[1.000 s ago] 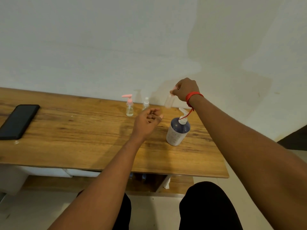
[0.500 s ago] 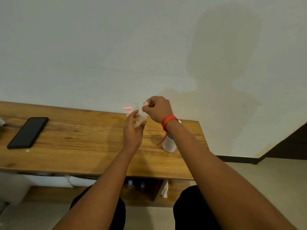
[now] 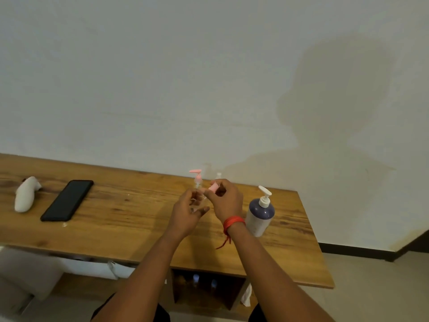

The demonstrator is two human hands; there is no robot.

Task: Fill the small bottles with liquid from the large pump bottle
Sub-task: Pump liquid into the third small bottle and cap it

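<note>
Above the middle of the wooden table (image 3: 116,228) my left hand (image 3: 189,211) holds a small clear bottle (image 3: 200,200), which is mostly hidden by my fingers. My right hand (image 3: 226,202), with a red thread on the wrist, pinches the pink cap (image 3: 213,187) at the top of that bottle. The large pump bottle (image 3: 259,216), dark blue and white with a white pump head, stands upright just right of my right hand. Against the wall behind my hands stand a small bottle with a pink pump (image 3: 197,180) and a small white-capped bottle (image 3: 218,175).
A black phone (image 3: 67,201) lies flat on the table's left part, with a white object (image 3: 25,194) further left. The table's right edge is close to the pump bottle. A shelf (image 3: 204,287) under the table holds some bottles.
My right hand carried the small clear bottle from above the pump bottle leftwards to my left hand, which now holds it. Both hands have met and the view has shifted left.
</note>
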